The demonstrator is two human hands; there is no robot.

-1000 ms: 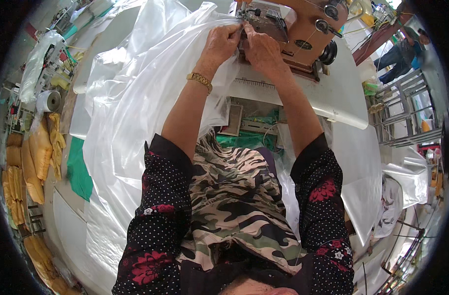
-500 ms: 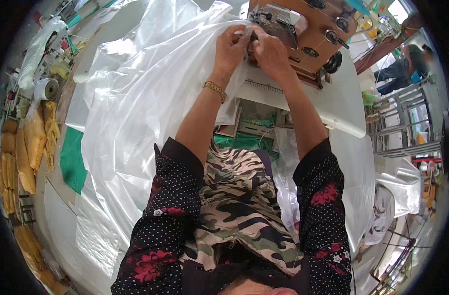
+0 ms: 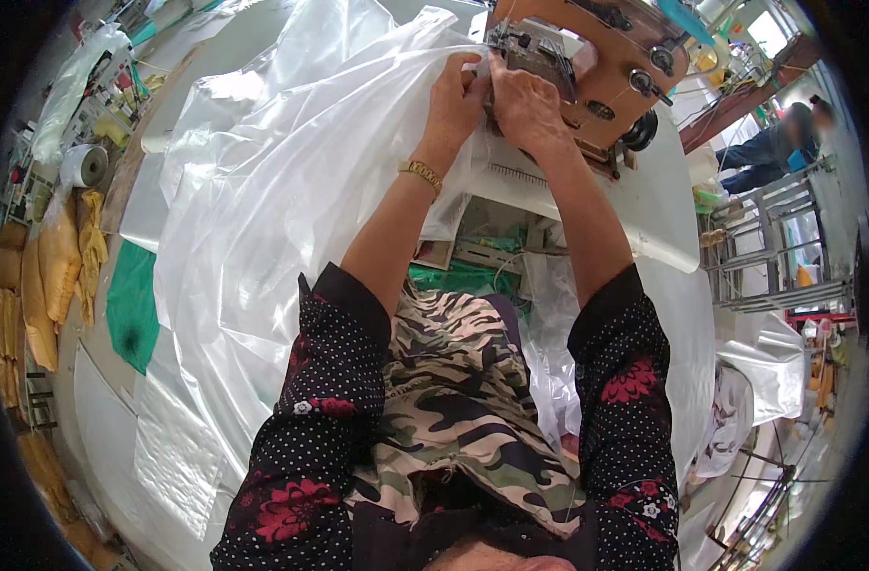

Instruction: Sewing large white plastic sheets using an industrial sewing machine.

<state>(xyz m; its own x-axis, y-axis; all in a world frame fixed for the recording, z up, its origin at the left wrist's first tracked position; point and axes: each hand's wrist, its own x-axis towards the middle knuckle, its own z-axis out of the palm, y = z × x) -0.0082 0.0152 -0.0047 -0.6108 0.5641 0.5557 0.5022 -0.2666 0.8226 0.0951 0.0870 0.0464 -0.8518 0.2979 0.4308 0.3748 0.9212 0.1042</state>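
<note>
Sheeting, translucent white plastic (image 3: 282,190), one, draped across counter (image 3: 664,205) left of brown sewing machine (image 3: 613,65), edge pinched by left hand (image 3: 453,105), right hand (image 3: 529,107) alongside, grip indeterminable; hazards: hanging slack possibly dragging edge askew, fingertips straying into mechanism.

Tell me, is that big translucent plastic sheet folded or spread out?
Spread out, though wrinkled: the translucent sheet fans widely to the person's left, its creases converging towards the left hand.
</note>
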